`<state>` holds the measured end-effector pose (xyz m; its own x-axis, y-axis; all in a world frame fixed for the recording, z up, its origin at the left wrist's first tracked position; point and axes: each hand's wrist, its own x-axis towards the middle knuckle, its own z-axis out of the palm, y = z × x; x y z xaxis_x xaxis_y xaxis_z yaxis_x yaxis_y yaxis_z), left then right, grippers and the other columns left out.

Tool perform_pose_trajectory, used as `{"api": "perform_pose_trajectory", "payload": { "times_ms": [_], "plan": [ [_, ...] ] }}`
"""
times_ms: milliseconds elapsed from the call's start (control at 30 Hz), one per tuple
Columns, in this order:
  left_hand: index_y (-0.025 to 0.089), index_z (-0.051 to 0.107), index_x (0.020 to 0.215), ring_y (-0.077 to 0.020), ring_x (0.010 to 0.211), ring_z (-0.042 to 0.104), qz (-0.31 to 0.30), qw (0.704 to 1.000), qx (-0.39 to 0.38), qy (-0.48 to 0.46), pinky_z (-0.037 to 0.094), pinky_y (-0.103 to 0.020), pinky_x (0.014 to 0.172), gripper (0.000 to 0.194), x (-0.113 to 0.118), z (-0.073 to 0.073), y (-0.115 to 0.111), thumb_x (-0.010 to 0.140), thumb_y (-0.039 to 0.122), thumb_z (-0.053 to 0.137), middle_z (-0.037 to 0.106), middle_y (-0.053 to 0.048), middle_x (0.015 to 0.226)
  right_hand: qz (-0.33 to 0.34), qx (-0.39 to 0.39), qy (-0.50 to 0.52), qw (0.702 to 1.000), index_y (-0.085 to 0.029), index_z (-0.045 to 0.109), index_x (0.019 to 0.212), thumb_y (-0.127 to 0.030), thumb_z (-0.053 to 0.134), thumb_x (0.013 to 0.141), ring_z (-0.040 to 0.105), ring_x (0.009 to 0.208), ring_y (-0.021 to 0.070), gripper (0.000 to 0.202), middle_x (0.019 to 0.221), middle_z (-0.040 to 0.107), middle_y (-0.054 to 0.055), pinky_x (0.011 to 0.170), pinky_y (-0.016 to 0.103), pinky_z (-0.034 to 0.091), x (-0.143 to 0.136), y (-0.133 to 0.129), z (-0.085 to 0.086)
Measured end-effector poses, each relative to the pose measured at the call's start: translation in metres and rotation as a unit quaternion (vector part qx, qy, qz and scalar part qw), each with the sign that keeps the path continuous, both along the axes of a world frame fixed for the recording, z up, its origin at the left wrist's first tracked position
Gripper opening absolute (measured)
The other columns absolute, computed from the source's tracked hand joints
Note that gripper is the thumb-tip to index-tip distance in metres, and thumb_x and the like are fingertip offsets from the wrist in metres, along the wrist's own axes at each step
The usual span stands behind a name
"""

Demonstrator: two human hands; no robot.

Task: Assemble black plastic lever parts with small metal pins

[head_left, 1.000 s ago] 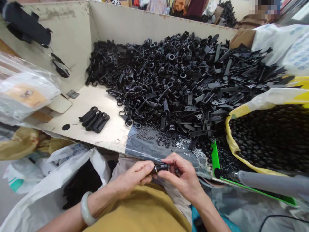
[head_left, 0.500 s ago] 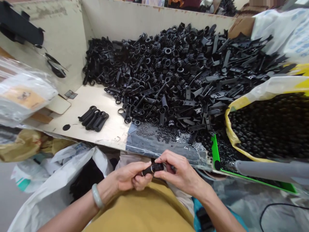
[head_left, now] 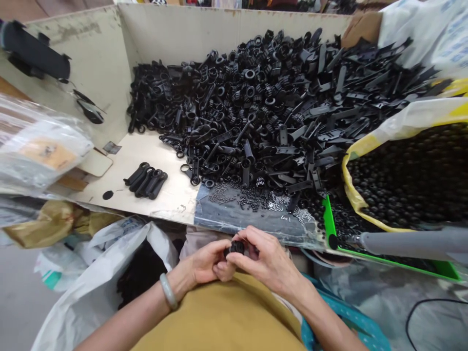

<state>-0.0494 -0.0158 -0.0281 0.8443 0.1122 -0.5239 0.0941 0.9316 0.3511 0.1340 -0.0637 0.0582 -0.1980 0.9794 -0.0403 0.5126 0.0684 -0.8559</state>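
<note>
A small black plastic part (head_left: 236,247) with a rounded end is held in front of my body, just below the table edge. My left hand (head_left: 212,262) is closed around its left side. On its right, the thumb and fingers of my right hand (head_left: 261,253) pinch the same part. Most of it is hidden by my fingers, so its full shape does not show. Beyond my hands, small metal pins (head_left: 280,202) and tiny dark pieces (head_left: 252,199) lie on a dark strip (head_left: 226,217). Several black handle-like parts (head_left: 146,181) sit side by side at the left.
A large heap of black plastic parts (head_left: 234,107) fills the table against a pale back wall (head_left: 190,31). To the right stand a yellow-edged bag (head_left: 353,195) of dark pellets and a green tray (head_left: 329,219). A white sack (head_left: 84,287) hangs open at lower left.
The black part has turned in my hands; its long body showed before, and now mostly its end does. Both hands have drawn closer together. The camera view has shifted slightly.
</note>
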Motion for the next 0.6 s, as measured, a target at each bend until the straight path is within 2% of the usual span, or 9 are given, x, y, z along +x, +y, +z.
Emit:
{"api": "perform_pose_trajectory", "payload": {
  "times_ms": [167, 233, 333, 400, 500, 567, 600],
  "plan": [
    [0.020, 0.040, 0.061, -0.0051, 0.043, 0.016, 0.001, 0.999, 0.034, 0.029, 0.015, -0.022, 0.046, 0.047, 0.004, -0.004, -0.002, 0.081, 0.055, 0.065, 0.026, 0.009, 0.047, -0.008, -0.003, -0.002, 1.000, -0.022, 0.066, 0.101, -0.019, 0.065, 0.093, 0.056, 0.074, 0.0122, 0.009, 0.087, 0.066, -0.002, 0.069, 0.025, 0.038, 0.002, -0.009, -0.001],
    [0.019, 0.046, 0.065, -0.0051, 0.045, 0.015, -0.009, 0.998, 0.049, 0.039, 0.012, -0.022, 0.046, 0.046, 0.007, -0.001, -0.003, 0.082, 0.055, 0.068, 0.028, 0.009, 0.048, -0.024, -0.033, -0.017, 0.999, -0.022, 0.067, 0.103, -0.017, 0.065, 0.091, 0.055, 0.072, 0.0119, 0.014, 0.088, 0.067, -0.002, 0.068, 0.025, 0.037, 0.007, -0.018, -0.003],
    [0.016, 0.055, 0.077, -0.0056, 0.049, 0.017, -0.039, 0.991, 0.106, 0.074, 0.008, -0.022, 0.047, 0.043, 0.015, 0.005, -0.007, 0.084, 0.055, 0.072, 0.035, 0.009, 0.054, -0.070, -0.100, -0.016, 0.992, -0.022, 0.069, 0.103, -0.018, 0.067, 0.086, 0.051, 0.065, 0.0108, 0.018, 0.077, 0.063, -0.005, 0.065, 0.025, 0.034, 0.019, -0.038, -0.012],
    [0.016, 0.061, 0.084, -0.0068, 0.050, 0.020, -0.094, 0.966, 0.205, 0.123, 0.009, -0.023, 0.048, 0.051, 0.026, 0.007, -0.009, 0.086, 0.066, 0.065, 0.040, 0.007, 0.058, -0.132, -0.147, 0.038, 0.980, -0.022, 0.072, 0.103, -0.020, 0.070, 0.082, 0.049, 0.063, 0.0101, 0.020, 0.070, 0.059, -0.007, 0.062, 0.024, 0.032, 0.028, -0.056, -0.025],
    [0.016, 0.068, 0.088, -0.0091, 0.048, 0.025, -0.237, 0.901, 0.334, 0.141, 0.015, -0.023, 0.047, 0.072, 0.052, 0.005, -0.012, 0.089, 0.083, 0.041, 0.042, 0.006, 0.053, -0.241, -0.195, 0.144, 0.940, -0.022, 0.076, 0.095, -0.024, 0.076, 0.076, 0.044, 0.059, 0.0090, 0.019, 0.062, 0.055, -0.008, 0.057, 0.023, 0.028, 0.041, -0.089, -0.052],
    [0.018, 0.071, 0.091, -0.0118, 0.046, 0.032, -0.315, 0.857, 0.389, 0.126, 0.025, -0.024, 0.048, 0.081, 0.069, 0.004, -0.015, 0.090, 0.085, 0.027, 0.044, 0.005, 0.049, -0.288, -0.210, 0.187, 0.915, -0.020, 0.077, 0.088, -0.031, 0.080, 0.072, 0.043, 0.056, 0.0084, 0.020, 0.059, 0.056, -0.007, 0.054, 0.022, 0.028, 0.048, -0.114, -0.073],
    [0.018, 0.073, 0.096, -0.0138, 0.047, 0.039, -0.330, 0.837, 0.419, 0.124, 0.032, -0.025, 0.050, 0.082, 0.075, 0.003, -0.016, 0.091, 0.084, 0.024, 0.046, 0.004, 0.049, -0.312, -0.214, 0.203, 0.903, -0.019, 0.077, 0.086, -0.036, 0.082, 0.071, 0.043, 0.055, 0.0082, 0.023, 0.060, 0.058, -0.007, 0.052, 0.022, 0.029, 0.050, -0.127, -0.084]
  ]
}}
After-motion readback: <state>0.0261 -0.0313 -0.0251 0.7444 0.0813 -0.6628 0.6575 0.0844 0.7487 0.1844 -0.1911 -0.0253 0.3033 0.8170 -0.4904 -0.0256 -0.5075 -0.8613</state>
